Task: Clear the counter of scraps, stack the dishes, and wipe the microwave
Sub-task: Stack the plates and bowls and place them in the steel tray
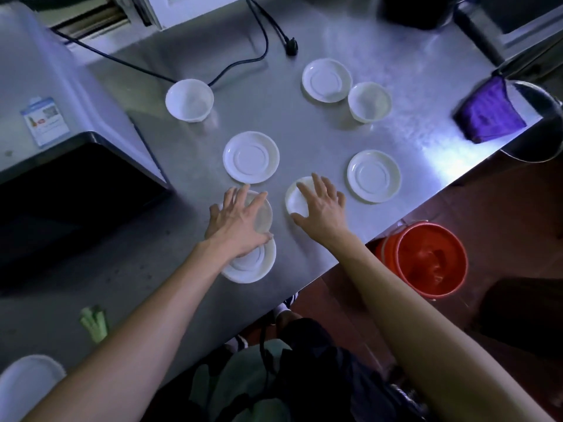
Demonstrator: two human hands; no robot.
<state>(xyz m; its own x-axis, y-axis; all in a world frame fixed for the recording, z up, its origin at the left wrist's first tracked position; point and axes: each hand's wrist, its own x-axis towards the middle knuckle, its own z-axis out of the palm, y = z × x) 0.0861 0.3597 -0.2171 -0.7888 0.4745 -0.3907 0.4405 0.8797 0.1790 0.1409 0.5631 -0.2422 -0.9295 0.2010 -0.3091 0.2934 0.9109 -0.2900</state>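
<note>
A: What is seen nearest, taking the steel counter point(304, 141) as the landmark?

B: At the counter's near left corner a white dish point(27, 382) is partly cut off by the frame, and a pale green scrap point(94, 322) lies just beyond it. Off the counter's right edge, on the floor, a red bucket point(429, 258) is placed.

A: And the hands?

B: The left hand point(237, 220) is spread wide, fingers straight, over a bowl point(263, 214) that sits on a saucer point(253, 263) close to the counter's front edge. The right hand point(320, 208) is likewise spread, its fingers laid over a second bowl point(297, 197). Whether either bowl is actually gripped cannot be told.

A: Further in?

B: Two saucers are set mid-counter, one point(250, 156) beyond the left hand, one point(374, 176) near the right edge. Past them a third saucer point(327, 80) touches a bowl point(369, 101), and another bowl point(189, 100) stands to the left by a black cable point(243, 60) with its plug point(292, 46). Bare steel is left between the dishes.

A: Any writing?

B: A blue-and-white label point(45, 121) is stuck on the microwave point(61, 117) at the counter's left; its text cannot be read. A purple cloth point(487, 114) is draped at the far right edge.
</note>
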